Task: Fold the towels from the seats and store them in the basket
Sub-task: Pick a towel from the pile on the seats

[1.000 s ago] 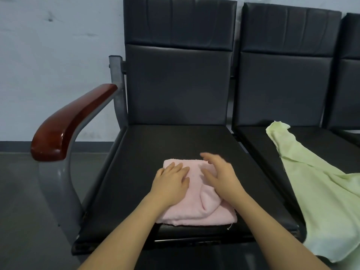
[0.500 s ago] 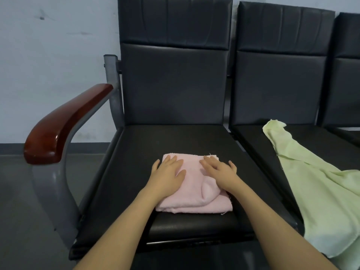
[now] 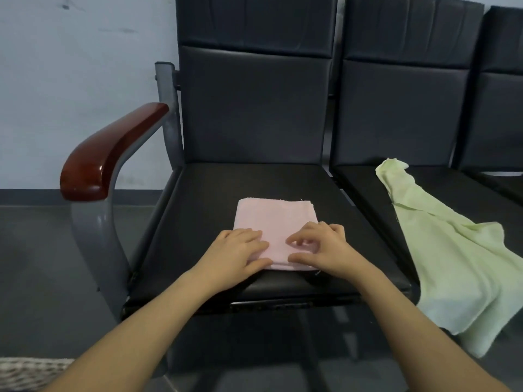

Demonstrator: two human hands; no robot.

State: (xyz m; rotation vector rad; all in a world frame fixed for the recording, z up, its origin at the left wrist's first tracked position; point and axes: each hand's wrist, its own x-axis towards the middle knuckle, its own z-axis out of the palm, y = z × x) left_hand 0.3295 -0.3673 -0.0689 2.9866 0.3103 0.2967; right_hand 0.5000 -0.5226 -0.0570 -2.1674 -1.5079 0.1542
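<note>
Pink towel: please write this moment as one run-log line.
folded pink terry towel on black seat | left hand pressing | right hand gripping near edge | basket: not stored

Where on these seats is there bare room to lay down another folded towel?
The left seat is bare behind the pink towel, up to the backrest, and in a strip on the armrest side. Its front edge is crowded: both hands sit on the towel there. On the next seat, the green towel covers most; only its back right part is bare.
</note>
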